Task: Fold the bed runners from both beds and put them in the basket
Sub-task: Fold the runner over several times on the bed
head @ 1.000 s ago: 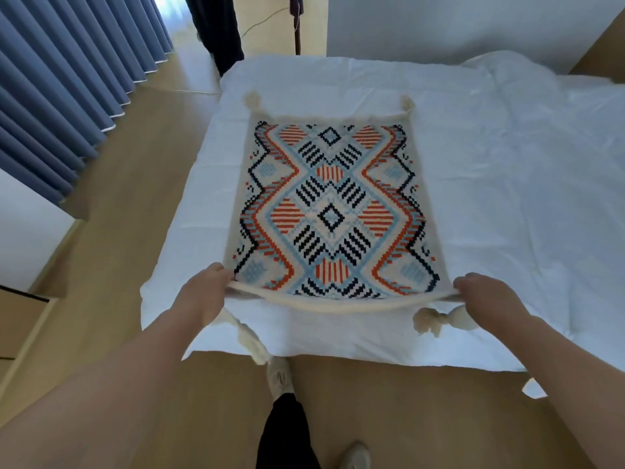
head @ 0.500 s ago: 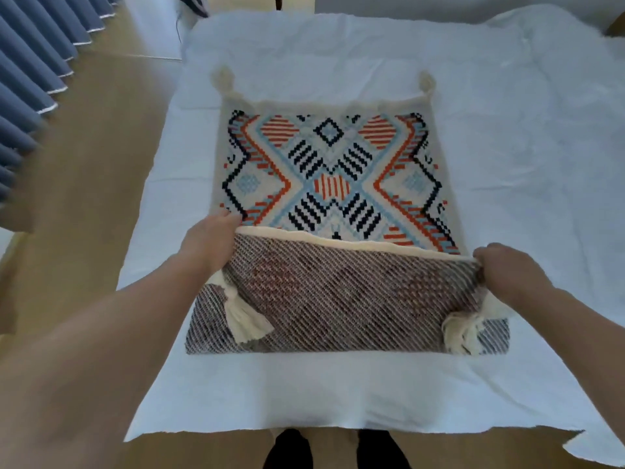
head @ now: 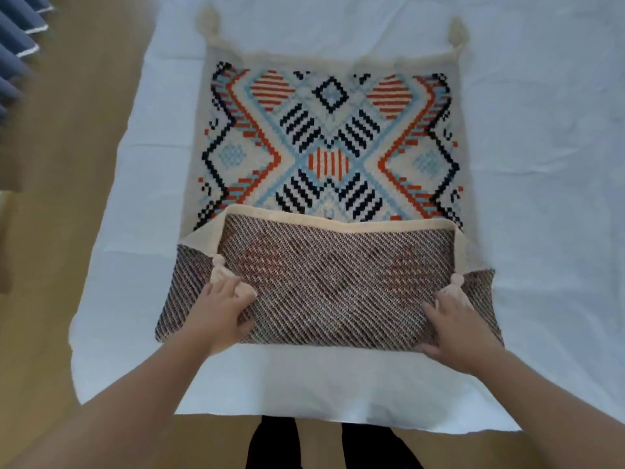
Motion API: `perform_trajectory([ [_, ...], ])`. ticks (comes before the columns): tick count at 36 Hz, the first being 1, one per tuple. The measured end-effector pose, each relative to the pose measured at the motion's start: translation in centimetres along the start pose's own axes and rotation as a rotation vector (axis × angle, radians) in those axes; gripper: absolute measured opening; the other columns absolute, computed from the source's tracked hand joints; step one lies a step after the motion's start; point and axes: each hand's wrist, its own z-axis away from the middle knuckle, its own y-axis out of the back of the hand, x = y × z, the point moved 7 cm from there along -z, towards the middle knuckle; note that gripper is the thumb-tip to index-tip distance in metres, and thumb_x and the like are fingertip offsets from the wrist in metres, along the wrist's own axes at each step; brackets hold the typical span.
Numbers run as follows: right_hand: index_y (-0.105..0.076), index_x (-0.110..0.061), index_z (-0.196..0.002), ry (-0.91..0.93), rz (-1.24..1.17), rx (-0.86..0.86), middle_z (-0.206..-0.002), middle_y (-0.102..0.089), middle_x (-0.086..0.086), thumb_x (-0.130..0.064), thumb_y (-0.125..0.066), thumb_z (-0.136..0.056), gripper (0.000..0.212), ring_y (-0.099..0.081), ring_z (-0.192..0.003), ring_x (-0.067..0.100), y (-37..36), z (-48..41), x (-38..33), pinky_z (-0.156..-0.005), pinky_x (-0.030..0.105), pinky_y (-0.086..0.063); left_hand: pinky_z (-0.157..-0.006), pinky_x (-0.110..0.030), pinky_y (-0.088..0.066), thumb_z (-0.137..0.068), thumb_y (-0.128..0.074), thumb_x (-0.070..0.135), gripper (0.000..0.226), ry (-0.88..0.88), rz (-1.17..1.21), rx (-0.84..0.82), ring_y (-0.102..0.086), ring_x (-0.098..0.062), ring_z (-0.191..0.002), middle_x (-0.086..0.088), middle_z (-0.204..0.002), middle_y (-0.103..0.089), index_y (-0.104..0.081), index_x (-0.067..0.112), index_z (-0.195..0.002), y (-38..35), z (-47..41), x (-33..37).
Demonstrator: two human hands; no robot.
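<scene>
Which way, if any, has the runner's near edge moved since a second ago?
Yes. The runner's near edge has gone away from the person, up over the pattern, judged against the bed's foot edge. Both hands, left and right, rest on the fold.

Soft, even daylight fills the scene, bright enough to bleach the white bed sheet toward a pale blue tint with little surface detail. Shadows are faint; only a thin one lies under the folded edge of the bed runner. The whole frame is slightly soft. Blur is strongest at the left edge, where the blue curtain and the wooden floor smear. Wide-angle distortion bows the bed's sides outward and stretches the forearms at the bottom corners.
</scene>
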Motion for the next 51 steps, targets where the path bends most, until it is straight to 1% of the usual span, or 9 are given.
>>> perform_trajectory([
  [2,-0.022,-0.014,-0.151,0.011,0.116,-0.046,-0.158,-0.014,0.023,-0.061,-0.061,-0.073,0.099,-0.006,-0.147,0.041,-1.9,0.2,-0.5,-0.116,0.053,-0.013,-0.119,-0.046,0.002,-0.086,-0.049,0.06,0.072,-0.135,-0.12,-0.073,-0.005,-0.027,-0.149,-0.006,-0.162,-0.011,-0.027,0.03,-0.148,-1.6,0.2,0.5],
  [4,-0.042,-0.005,-0.142,-0.056,0.151,-0.048,-0.15,-0.029,0.032,-0.037,-0.08,-0.059,0.096,0.001,-0.145,0.047,-3.4,0.3,-0.2,-0.107,0.062,-0.02,-0.118,-0.047,0.01,-0.086,-0.056,0.049,0.078,-0.178,-0.201,-0.082,0.005,-0.028,-0.149,-0.008,-0.162,-0.008,-0.02,0.025,-0.152,-3.4,0.7,0.4],
  [8,-0.06,0.002,-0.124,-0.193,0.098,-0.045,-0.14,-0.041,0.036,-0.006,-0.082,-0.047,0.08,-0.04,-0.126,0.057,-6.1,0.7,1.1,-0.078,0.069,-0.043,-0.113,-0.058,0.006,-0.092,-0.048,0.021,0.069,-0.023,-0.187,-0.015,0.032,-0.028,-0.14,-0.014,-0.162,-0.001,-0.015,0.022,-0.153,-4.7,1.0,-0.7],
  [15,-0.022,-0.014,-0.151,-0.317,0.082,-0.005,-0.159,-0.009,0.025,-0.022,-0.057,-0.085,0.075,-0.019,-0.14,0.049,-5.7,-0.5,2.2,-0.102,0.06,-0.034,-0.113,-0.064,-0.012,-0.097,-0.036,0.017,0.062,0.078,-0.148,-0.079,0.015,-0.036,-0.147,-0.009,-0.162,0.008,-0.01,0.02,-0.153,-5.8,0.2,-2.3],
  [20,-0.047,0.001,-0.136,-0.322,0.011,-0.021,-0.149,-0.035,0.026,-0.004,-0.053,-0.084,0.053,-0.036,-0.134,0.048,-6.1,-0.6,1.2,-0.094,0.056,-0.047,-0.103,-0.047,-0.038,-0.096,-0.037,0.014,0.054,0.096,-0.107,-0.032,-0.013,-0.033,-0.147,-0.008,-0.16,-0.019,-0.027,0.013,-0.149,-6.3,0.0,-2.9],
  [25,-0.053,-0.008,-0.125,-0.305,-0.129,0.092,-0.126,-0.054,0.009,-0.004,-0.035,-0.091,0.039,-0.059,-0.105,0.028,-5.2,1.0,1.0,-0.08,0.04,-0.053,-0.081,-0.04,-0.053,-0.096,-0.037,0.011,0.034,0.092,0.038,-0.001,-0.059,-0.023,-0.108,-0.001,-0.129,-0.055,-0.054,0.016,-0.125,-4.7,-0.3,-4.0],
  [38,-0.059,-0.01,-0.112,-0.223,-0.126,0.072,-0.112,-0.065,0.012,-0.003,-0.033,-0.092,0.034,-0.063,-0.099,0.025,-2.0,6.9,2.2,-0.077,0.029,-0.045,-0.086,-0.037,-0.05,-0.097,-0.03,0.008,0.045,0.233,0.101,0.09,-0.061,-0.028,-0.108,-0.006,-0.125,-0.062,-0.052,0.021,-0.134,-1.6,9.3,-2.5],
  [44,-0.055,-0.013,-0.126,-0.218,-0.076,-0.002,-0.128,-0.06,0.007,-0.005,-0.033,-0.097,0.038,-0.06,-0.113,0.02,-1.8,11.2,2.8,-0.092,0.027,-0.046,-0.087,-0.039,-0.051,-0.095,-0.029,0.008,0.047,0.252,0.116,0.067,-0.061,-0.026,-0.106,-0.005,-0.121,-0.063,-0.052,0.024,-0.133,-2.9,13.8,-1.4],
  [51,-0.063,-0.012,-0.112,-0.176,-0.142,-0.066,-0.108,-0.065,0.011,-0.01,-0.045,-0.093,0.027,-0.063,-0.1,0.028,-3.6,16.2,1.6,-0.075,0.03,-0.045,-0.07,-0.031,-0.045,-0.089,-0.028,0.002,0.052,0.207,0.155,-0.034,-0.06,-0.022,-0.094,-0.005,-0.114,-0.064,-0.053,0.027,-0.126,-5.0,18.4,-0.4],
])
